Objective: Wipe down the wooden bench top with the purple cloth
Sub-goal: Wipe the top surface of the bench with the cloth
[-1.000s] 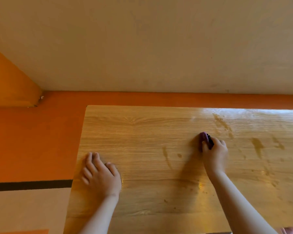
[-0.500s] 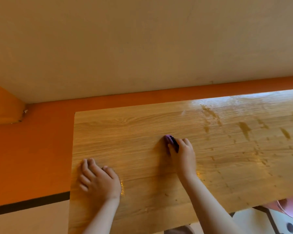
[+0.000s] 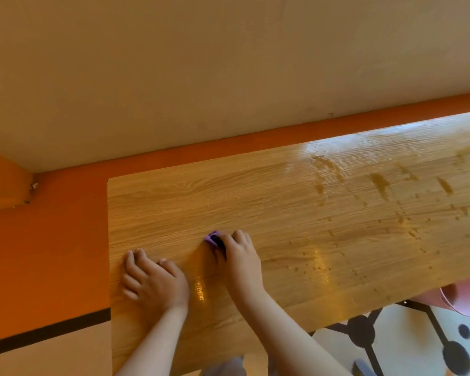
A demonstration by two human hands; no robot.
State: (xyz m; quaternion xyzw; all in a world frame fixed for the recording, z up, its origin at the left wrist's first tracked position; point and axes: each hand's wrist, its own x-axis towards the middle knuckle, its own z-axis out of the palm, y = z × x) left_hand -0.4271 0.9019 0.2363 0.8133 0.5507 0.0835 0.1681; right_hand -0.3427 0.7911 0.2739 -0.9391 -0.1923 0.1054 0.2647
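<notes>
Two hands rest on the wooden counter [image 3: 282, 213], both near its left end. The left hand [image 3: 155, 284] lies palm down with its fingers straight and slightly spread, flat against the wood close to the left edge and holding nothing. The right hand [image 3: 239, 260] is just beside it, a little farther from the person, with its fingers curled over the purple cloth [image 3: 212, 238]. The cloth is bunched small, so only a crumpled corner shows past the fingertips on the hand's left side, touching the counter surface. Both forearms are bare and reach in from the bottom of the view.

To the right, well apart from the hands, wet streaks [image 3: 377, 183] and small droplets darken the wood, and a glossy patch shines along the far edge. The wood around the hands looks drier, apart from a bright reflection between the two wrists.

Behind the counter an orange band [image 3: 46, 240] runs along the base of a cream wall [image 3: 201, 63], with a black stripe [image 3: 46, 332] below it at the left. At the lower right, a pink vessel [image 3: 464, 297] shows partly past the counter's near edge, above a black frame [image 3: 364, 329] over a pale floor.
</notes>
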